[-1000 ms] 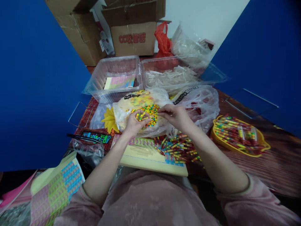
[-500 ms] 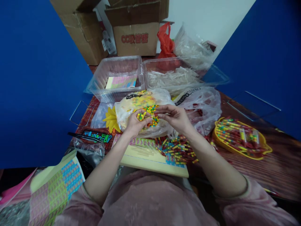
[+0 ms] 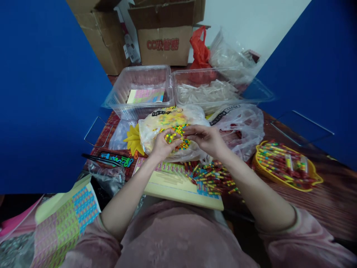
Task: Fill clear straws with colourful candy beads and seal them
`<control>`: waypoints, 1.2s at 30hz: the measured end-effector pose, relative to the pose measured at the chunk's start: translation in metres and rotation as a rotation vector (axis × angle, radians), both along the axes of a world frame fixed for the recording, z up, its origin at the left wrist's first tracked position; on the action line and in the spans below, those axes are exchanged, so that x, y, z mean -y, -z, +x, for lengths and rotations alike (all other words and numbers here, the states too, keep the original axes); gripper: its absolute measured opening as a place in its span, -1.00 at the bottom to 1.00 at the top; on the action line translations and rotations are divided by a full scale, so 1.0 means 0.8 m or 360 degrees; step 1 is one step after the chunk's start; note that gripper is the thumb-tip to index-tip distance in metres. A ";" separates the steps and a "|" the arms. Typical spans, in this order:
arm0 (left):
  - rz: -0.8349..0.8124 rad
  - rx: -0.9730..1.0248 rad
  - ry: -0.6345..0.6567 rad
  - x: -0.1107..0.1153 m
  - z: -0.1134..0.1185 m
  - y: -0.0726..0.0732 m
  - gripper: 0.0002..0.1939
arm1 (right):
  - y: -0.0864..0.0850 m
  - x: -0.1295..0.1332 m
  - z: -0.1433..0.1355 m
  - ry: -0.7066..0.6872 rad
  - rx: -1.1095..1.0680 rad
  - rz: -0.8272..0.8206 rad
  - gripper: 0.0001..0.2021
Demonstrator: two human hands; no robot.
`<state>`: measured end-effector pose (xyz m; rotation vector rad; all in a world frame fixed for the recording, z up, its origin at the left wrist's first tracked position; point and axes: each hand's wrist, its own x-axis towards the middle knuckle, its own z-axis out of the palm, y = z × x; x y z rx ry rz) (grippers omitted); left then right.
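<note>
My left hand (image 3: 164,146) is curled around several small yellow and green pieces (image 3: 169,138), which look like beads or candies. Facing it, my right hand (image 3: 205,137) has thumb and fingers pinched together; whatever is between the tips is too small to make out. Both hands are over an opened white plastic bag (image 3: 147,130), where many loose multicoloured pieces (image 3: 184,144) lie. Just below, a pile of thin tubes (image 3: 213,178) with red, yellow and green bands rests partly on a pad of printed label sheets (image 3: 170,184).
A yellow basket (image 3: 258,165) of filled tubes stands at right. Behind are two clear plastic trays, one (image 3: 164,70) with a label sheet, the other (image 3: 178,74) with clear tubes. Cardboard boxes (image 3: 164,56) stand at the back; blue panels (image 3: 41,93) flank the table.
The view has shifted slightly, moving the scene a little to the right. Both hands keep nearly the same pose over the bag, and the left still holds its pieces.
</note>
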<state>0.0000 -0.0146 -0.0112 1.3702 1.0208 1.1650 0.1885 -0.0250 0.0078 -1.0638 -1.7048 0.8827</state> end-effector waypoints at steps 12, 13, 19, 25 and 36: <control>-0.0191 0.0269 0.0140 0.004 0.005 -0.019 -0.53 | -0.018 0.020 0.009 0.0289 0.0017 0.0076 -0.77; -0.0213 0.0311 0.0143 0.003 0.005 -0.021 -0.52 | -0.022 0.027 0.022 0.0333 -0.0008 0.0050 -0.75; -0.0306 0.0404 0.0112 -0.003 0.006 -0.022 -0.49 | -0.025 0.089 0.130 0.0354 0.0396 -0.0322 -0.69; -0.0319 0.0406 0.0064 -0.005 0.008 -0.021 -0.48 | 0.018 0.118 0.174 0.0483 0.0593 -0.0440 -0.68; -0.0343 0.0360 0.0078 -0.003 0.008 -0.027 -0.47 | 0.019 0.044 0.181 0.0925 0.1329 -0.0185 -0.77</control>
